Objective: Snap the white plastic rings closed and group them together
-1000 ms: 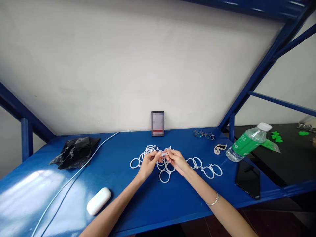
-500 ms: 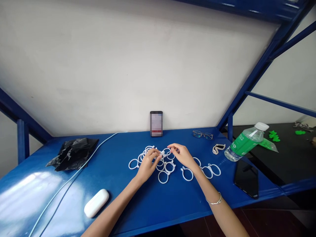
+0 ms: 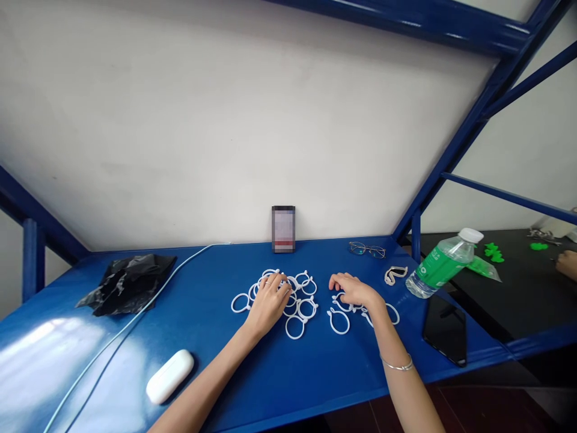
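A heap of white plastic rings (image 3: 297, 294) lies in the middle of the blue table (image 3: 216, 337). My left hand (image 3: 269, 300) rests on the left part of the heap, fingers curled down onto the rings. A smaller group of white rings (image 3: 339, 320) lies to the right. My right hand (image 3: 356, 290) lies over that group, fingers stretched out and low on the table. A thin bracelet (image 3: 396, 363) circles my right wrist.
A phone (image 3: 283, 228) leans against the wall. Glasses (image 3: 366, 249), a small beige item (image 3: 393, 275), a water bottle (image 3: 439, 263) and a black phone (image 3: 445, 329) lie to the right. A black bag (image 3: 126, 284), white cable (image 3: 135, 319) and white case (image 3: 170, 376) lie left. Another person's hand (image 3: 567, 263) shows far right.
My hands, joined over the heap a second ago, have parted. My right hand moved right and set a ring down by the smaller group. My left hand sank onto the heap.
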The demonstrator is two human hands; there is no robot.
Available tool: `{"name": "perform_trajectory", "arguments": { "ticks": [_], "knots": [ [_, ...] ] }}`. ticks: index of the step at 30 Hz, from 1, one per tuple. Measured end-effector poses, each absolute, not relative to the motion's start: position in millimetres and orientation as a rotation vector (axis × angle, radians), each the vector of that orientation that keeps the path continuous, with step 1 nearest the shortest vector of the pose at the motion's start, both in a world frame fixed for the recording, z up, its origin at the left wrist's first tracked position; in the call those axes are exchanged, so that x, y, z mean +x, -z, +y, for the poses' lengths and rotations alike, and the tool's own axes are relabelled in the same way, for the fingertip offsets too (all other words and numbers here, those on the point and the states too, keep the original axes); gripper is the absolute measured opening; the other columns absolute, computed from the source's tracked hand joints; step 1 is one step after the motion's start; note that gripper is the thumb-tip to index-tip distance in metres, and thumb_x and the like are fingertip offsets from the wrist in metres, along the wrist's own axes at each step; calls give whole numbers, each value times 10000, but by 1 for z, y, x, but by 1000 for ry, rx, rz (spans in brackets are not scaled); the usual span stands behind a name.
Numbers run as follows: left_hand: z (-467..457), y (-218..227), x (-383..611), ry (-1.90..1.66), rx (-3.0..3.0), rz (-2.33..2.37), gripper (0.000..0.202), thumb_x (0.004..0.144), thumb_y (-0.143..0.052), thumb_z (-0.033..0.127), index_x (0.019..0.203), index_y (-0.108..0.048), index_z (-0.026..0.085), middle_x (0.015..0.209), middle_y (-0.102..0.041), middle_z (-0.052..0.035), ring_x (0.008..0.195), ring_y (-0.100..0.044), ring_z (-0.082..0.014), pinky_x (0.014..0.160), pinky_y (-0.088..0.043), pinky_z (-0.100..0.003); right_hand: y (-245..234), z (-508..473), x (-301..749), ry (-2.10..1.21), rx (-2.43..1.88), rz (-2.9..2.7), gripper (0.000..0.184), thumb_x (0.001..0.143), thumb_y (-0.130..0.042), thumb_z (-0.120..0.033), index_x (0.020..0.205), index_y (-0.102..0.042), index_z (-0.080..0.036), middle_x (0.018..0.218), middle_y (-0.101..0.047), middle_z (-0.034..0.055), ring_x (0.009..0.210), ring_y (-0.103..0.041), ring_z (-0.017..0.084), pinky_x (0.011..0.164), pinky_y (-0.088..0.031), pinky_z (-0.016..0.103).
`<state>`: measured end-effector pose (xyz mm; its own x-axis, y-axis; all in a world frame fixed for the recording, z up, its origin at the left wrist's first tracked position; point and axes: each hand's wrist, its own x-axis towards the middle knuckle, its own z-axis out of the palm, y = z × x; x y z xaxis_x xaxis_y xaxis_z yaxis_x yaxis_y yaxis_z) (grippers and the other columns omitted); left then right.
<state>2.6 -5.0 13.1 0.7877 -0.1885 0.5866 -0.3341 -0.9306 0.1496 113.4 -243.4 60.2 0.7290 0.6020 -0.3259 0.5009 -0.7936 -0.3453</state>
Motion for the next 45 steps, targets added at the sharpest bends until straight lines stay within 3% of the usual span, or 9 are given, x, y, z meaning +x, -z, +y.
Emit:
{"name": "perform_trajectory", "arguments": {
  "ticks": [9,18,23,34,40,45],
  "knots": [
    [-7,-14,1,-888,2751,-428,145,922,-440,191,933,-583,173,1071,-608,-96,1035,-532,-259,832,-442,-404,-44,-231,116,-508,-2573,-929,317,678,-441,59,834,-595,-170,807,-566,18,715,-518,126,602,-352,200],
    [-12,-17,-3,-878,2636,-479,151,927,-449,222,983,-583,178,1058,-612,-91,1027,-535,-256,862,-431,-423,-58,-224,110,-249,-2398,-1016,280,667,-464,-10,846,-600,-176,751,-501,-11,619,-463,109,581,-347,214],
    [-17,-21,-7,-768,2482,-519,177,914,-499,289,1034,-579,187,1053,-602,-85,1026,-528,-231,880,-432,-399,-67,-212,99,-265,-2133,-1039,229,727,-466,-60,850,-620,-175,820,-564,4,636,-489,105,594,-378,213],
    [-25,-24,-10,-622,2135,-455,137,914,-502,265,880,-604,182,943,-615,-65,905,-554,-178,799,-450,-312,-58,-190,82,-305,-1994,-1053,215,803,-487,-119,909,-663,-184,856,-619,15,680,-530,117,615,-401,226],
    [-19,-29,-8,-609,2049,-355,148,914,-492,251,850,-606,182,925,-624,-59,900,-566,-179,808,-440,-316,-55,-190,86,-469,-1744,-856,252,831,-574,-283,1058,-630,-188,985,-635,47,806,-576,146,776,-456,287],
    [-16,-31,-9,-583,2036,-313,197,916,-478,305,813,-596,186,980,-606,-75,937,-555,-196,823,-447,-333,-53,-185,88,-535,-1555,-653,355,833,-580,-456,1026,-665,-170,833,-612,32,714,-542,129,723,-441,280]
  ]
}}
